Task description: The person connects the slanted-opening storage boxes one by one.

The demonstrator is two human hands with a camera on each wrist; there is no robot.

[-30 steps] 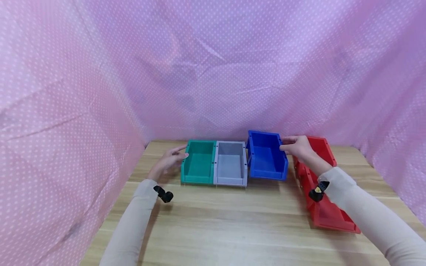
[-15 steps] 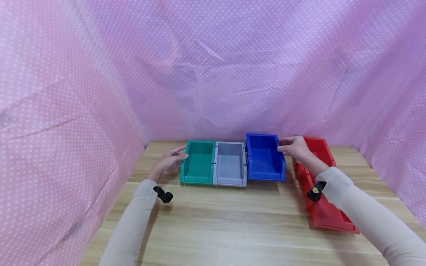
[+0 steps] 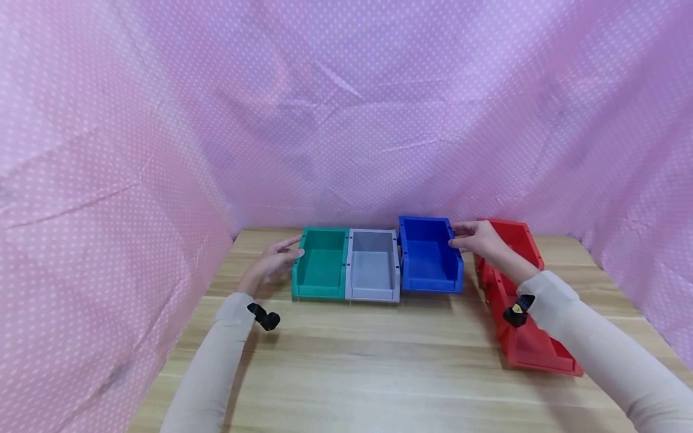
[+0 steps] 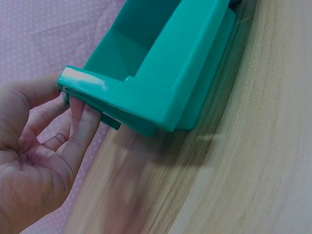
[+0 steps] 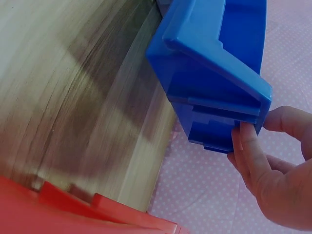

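Note:
Three open-front plastic bins stand side by side at the back of the table: a green bin (image 3: 319, 292), a grey bin (image 3: 372, 294) and a blue bin (image 3: 431, 285). My left hand (image 3: 273, 260) pinches the green bin's left wall, thumb at the rim and fingers against its outer side. On the far side, my right hand (image 3: 479, 240) grips the blue bin by its right wall. The blue bin (image 5: 204, 78) sits a little higher than the other two, with a shadow on the wood below it. Its left wall is close against the grey bin; whether they touch, I cannot tell.
Red bins (image 3: 541, 362) run in a row down the right side of the wooden table (image 3: 346, 367), partly hidden by my right forearm. A pink dotted curtain (image 3: 335, 150) encloses the back and sides.
The blue bin has shifted left and slightly down toward the grey bin, carried by my right hand. My left hand stays on the green bin.

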